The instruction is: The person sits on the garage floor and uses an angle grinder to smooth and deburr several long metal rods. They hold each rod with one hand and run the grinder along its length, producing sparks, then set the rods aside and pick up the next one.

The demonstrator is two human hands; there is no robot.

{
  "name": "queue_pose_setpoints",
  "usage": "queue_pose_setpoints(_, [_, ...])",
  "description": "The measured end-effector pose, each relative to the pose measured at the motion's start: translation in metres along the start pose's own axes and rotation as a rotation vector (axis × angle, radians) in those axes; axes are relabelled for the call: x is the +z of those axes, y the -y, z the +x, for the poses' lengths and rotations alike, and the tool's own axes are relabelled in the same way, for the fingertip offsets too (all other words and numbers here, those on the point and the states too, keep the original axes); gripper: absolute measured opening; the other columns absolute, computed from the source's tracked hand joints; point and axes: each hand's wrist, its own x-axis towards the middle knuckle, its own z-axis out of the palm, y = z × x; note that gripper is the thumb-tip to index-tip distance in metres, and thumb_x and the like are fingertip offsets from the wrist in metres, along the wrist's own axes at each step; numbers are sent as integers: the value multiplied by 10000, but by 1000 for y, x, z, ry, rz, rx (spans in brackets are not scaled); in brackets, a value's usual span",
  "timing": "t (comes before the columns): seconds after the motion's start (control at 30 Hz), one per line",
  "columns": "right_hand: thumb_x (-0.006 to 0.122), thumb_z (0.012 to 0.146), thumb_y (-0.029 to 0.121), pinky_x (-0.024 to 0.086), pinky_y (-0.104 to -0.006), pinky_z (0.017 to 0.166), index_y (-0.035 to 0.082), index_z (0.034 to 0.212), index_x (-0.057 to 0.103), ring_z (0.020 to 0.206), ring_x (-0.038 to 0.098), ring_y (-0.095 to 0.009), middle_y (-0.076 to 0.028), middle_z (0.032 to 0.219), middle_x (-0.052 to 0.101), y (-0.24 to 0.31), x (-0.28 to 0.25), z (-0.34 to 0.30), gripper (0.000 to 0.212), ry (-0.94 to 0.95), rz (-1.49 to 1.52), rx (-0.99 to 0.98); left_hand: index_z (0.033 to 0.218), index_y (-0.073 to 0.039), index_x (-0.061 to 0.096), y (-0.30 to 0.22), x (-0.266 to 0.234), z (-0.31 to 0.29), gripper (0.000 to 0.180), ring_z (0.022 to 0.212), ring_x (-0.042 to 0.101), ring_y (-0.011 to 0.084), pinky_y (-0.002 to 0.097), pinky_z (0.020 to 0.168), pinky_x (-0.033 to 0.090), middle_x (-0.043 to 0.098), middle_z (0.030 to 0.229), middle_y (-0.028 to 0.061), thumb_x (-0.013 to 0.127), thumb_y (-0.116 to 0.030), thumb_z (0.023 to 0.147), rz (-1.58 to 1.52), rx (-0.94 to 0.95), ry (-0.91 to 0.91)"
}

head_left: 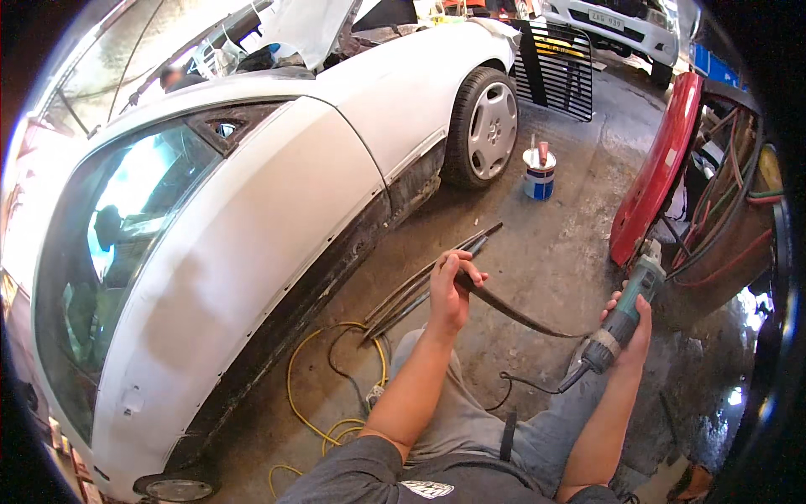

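My left hand (pixel 451 292) is closed around a long, dark, thin trim strip (pixel 522 319), which slants down to the right toward my knee. A green and black angle grinder (pixel 624 317) is gripped in my right hand (pixel 640 338), its head tilted up and away from me. From the grinder's rear end a black cord (pixel 525 380) runs down over my leg. Several more dark strips (pixel 411 296) lie together on the floor past my left hand. My grey trousers (pixel 470 420) show between my forearms.
A white car (pixel 260 202) with patchy paint and its bonnet raised stands along the left. A blue and white paint can (pixel 538 181) sits near its front wheel (pixel 487 126). On the right are a red car panel (pixel 659 172) and hanging cables. A yellow cord (pixel 294 391) coils at lower left.
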Motion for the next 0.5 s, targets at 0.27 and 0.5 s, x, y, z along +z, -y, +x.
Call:
queue_pose_setpoints(0.27, [649, 992, 370, 609, -346, 763, 4, 1431, 482, 902, 671, -183, -111, 1079, 640, -1, 6, -11, 595, 15, 20, -48, 1145, -36, 598, 3, 5, 1, 324, 721, 638, 194, 411, 811, 580, 661, 780, 92, 530, -349, 1097, -18, 47, -50])
queue_pose_setpoints(0.5, [675, 967, 360, 612, -383, 796, 22, 1424, 481, 925, 676, -202, -109, 1098, 641, 1, -2, -6, 600, 44, 90, -15, 1147, -42, 600, 2, -1, 0, 324, 727, 642, 203, 417, 814, 579, 671, 804, 98, 541, -355, 1091, -42, 25, -83])
